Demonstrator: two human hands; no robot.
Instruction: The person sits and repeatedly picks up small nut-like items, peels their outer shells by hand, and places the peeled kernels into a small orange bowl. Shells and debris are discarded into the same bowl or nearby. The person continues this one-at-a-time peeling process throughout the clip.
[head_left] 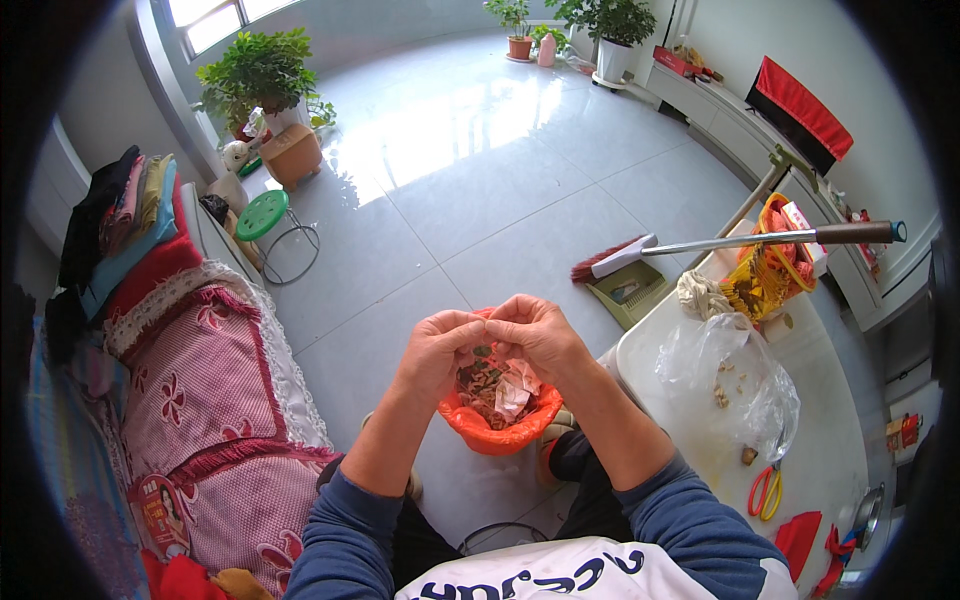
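Observation:
My left hand and my right hand meet at the fingertips, both pinched closed. Whatever sits between their fingers is hidden or too small to name. Just below them stands a bin lined with an orange-red bag, on the floor between my feet. Inside it lie crumpled pale paper and brown and green scraps. To the right, on a white table, a clear plastic bag is spread out with small tan pieces on it. Beside the bag lies a small brown lump.
Red-and-yellow-handled scissors lie on the table. A broom stretches over its far end, beside a yellow basket. A green dustpan is beyond. At left are a pink-covered sofa and a green stool.

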